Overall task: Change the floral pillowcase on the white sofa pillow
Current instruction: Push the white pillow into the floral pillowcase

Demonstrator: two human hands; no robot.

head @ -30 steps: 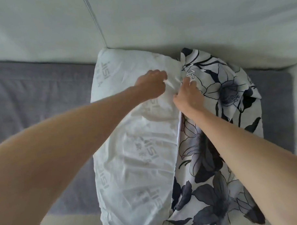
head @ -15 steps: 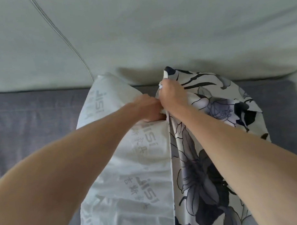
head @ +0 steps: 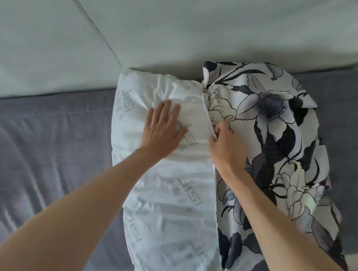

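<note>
I saw the white printed fabric pillow lying on the grey sofa seat, my left hand spread flat on it, my right hand pinching the navy-and-white floral pillowcase's edge beside it.

A home living room, by the look of it — a sofa with a grey seat cushion and pale backrest, a white pillow half inside a floral pillowcase.
</note>
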